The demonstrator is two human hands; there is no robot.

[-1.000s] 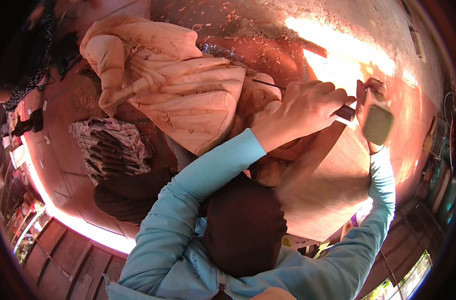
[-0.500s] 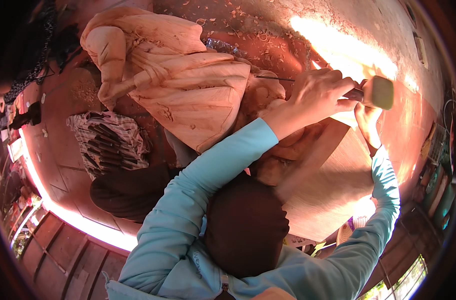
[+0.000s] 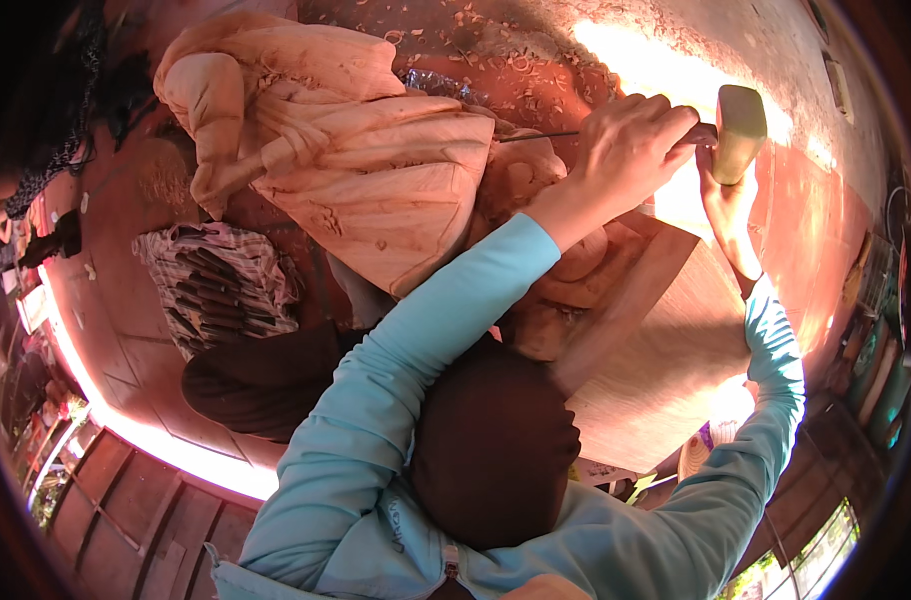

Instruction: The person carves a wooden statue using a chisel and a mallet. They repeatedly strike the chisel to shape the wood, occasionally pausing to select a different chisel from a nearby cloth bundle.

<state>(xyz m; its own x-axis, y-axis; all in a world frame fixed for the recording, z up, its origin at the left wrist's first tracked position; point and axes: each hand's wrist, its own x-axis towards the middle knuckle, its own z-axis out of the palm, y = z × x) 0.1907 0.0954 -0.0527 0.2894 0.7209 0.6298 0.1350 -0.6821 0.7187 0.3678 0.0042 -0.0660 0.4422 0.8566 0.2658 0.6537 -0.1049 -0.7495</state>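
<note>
- The left hand (image 3: 631, 140) is closed around a thin metal chisel (image 3: 541, 135), whose tip meets the pale wooden carving (image 3: 376, 190).
- The right hand (image 3: 726, 200) grips the handle of a wooden mallet (image 3: 741, 130), whose head sits just beside the chisel's butt.
- The carving lies on a chip-strewn floor (image 3: 516, 60).
- A checked cloth tool roll (image 3: 221, 285) lies left of the carving.
</note>
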